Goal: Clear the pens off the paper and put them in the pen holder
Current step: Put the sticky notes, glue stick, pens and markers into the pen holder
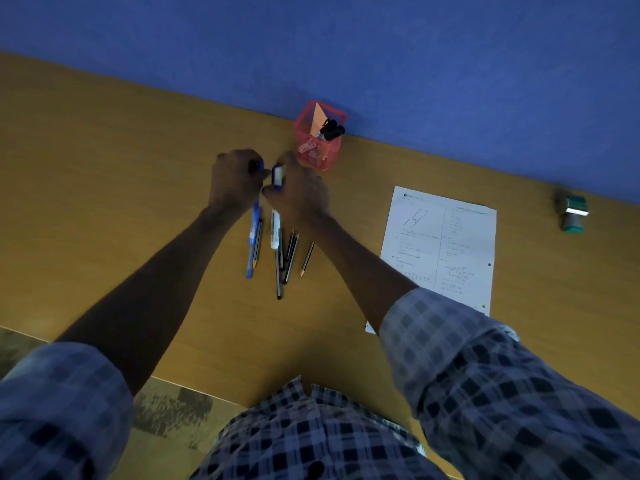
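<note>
A red mesh pen holder (pixel 319 152) stands at the back of the wooden desk (pixel 104 174) against the blue wall, with black markers (pixel 331 129) and an orange card inside. My left hand (pixel 237 178) grips a bunch with a blue pen (pixel 254 230) and a pencil hanging below it. My right hand (pixel 298 192) grips another bunch, a white marker with a blue cap (pixel 275 230) and several dark pens and pencils (pixel 290 258). Both hands are just left of and in front of the holder. The printed paper (pixel 440 251) lies to the right with no pens on it.
A green stamp-like object (pixel 573 213) sits at the far right near the wall. The desk's front edge runs along the bottom left, with patterned floor (pixel 166 410) beyond it. My checked sleeves and shirt fill the lower view.
</note>
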Demonstrator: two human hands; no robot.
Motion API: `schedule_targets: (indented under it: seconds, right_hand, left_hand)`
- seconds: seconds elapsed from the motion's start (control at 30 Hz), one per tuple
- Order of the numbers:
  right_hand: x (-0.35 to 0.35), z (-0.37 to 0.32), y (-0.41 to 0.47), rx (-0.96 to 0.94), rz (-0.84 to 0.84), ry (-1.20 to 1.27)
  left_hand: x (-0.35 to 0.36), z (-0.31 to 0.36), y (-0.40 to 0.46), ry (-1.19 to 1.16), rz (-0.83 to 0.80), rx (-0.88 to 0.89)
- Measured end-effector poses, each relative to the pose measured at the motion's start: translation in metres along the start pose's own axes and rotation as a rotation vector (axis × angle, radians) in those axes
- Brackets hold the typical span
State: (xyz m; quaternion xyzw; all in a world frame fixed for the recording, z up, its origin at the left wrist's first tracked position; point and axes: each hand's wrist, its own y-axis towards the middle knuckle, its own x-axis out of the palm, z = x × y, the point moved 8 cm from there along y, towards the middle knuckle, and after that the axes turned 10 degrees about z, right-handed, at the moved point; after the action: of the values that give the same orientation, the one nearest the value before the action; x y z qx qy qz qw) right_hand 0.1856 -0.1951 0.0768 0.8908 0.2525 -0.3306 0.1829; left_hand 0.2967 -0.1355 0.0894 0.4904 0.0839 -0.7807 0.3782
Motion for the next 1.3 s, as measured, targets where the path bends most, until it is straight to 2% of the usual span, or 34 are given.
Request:
schedule_targets:
  seconds: [0.13, 0.47, 0.6, 0.73, 1.1, 1.2, 1.3]
  right_hand:
    - [-0.047, -0.012, 0.022, -0.009, 0.158, 0.132]
    - [-0.146, -0.012, 0.073, -0.092, 0.547, 0.057]
    - [-0.143, -0.003, 0.09, -0.101, 0.524, -0.092]
    - [-0.126, 0.008, 0.094, -0.098, 0.466, -0.195]
    - [-0.085, 0.033, 0.103, -0.124, 0.272, -0.387]
    - [-0.089, 0.034, 0.092, -0.144, 0.31, -0.352]
    - [-0.101, 0.027, 0.071, -0.231, 0.449, -0.266]
  left_hand:
    - [-0.025, 0.032, 0.024, -0.125, 0.161, 0.053]
    - [-0.06, 0.097, 0.07, -0.432, 0.391, 0.227]
    - [-0.052, 0.113, 0.077, -0.434, 0.418, 0.302]
    - [-0.025, 0.117, 0.081, -0.339, 0.326, 0.376]
    - [0.018, 0.093, 0.084, -0.179, 0.136, 0.324]
    - [0.014, 0.088, 0.071, -0.129, 0.172, 0.342]
    - [0.005, 0.073, 0.059, -0.108, 0.27, 0.264]
